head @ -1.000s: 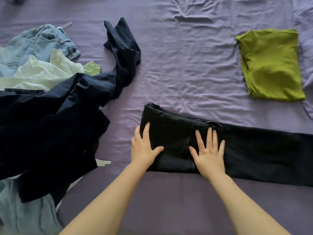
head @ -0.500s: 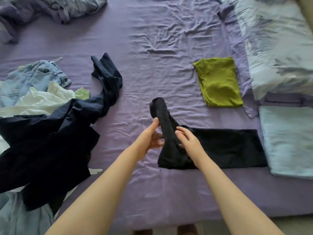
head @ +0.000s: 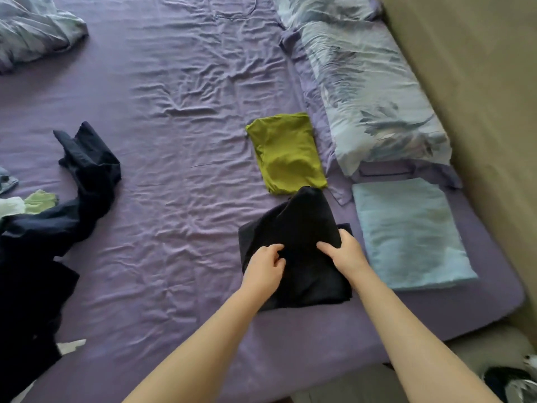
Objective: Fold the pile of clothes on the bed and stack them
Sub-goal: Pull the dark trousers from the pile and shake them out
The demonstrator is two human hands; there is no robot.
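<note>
Under both hands, near the front edge of the bed [head: 162, 82], lies a folded black garment [head: 302, 274]. Left hand [head: 263, 267]: fingers curled, thumb and fingertips pinching a fold of the black cloth. Right hand [head: 345, 253]: fingers curled over the garment's right edge, gripping it; the far flap of the cloth stands raised just beyond the fingertips. Immediately beyond that flap, touching or nearly touching it, lies a folded green top [head: 286, 152]. To the right of the right fingers, a folded light blue cloth [head: 406, 231] lies flat; beyond it, a patterned pillow [head: 363, 91]. Well to the left of the left fingers sprawls an unfolded dark navy garment [head: 43, 234], with pale and light green pieces [head: 26, 203] behind it.
</note>
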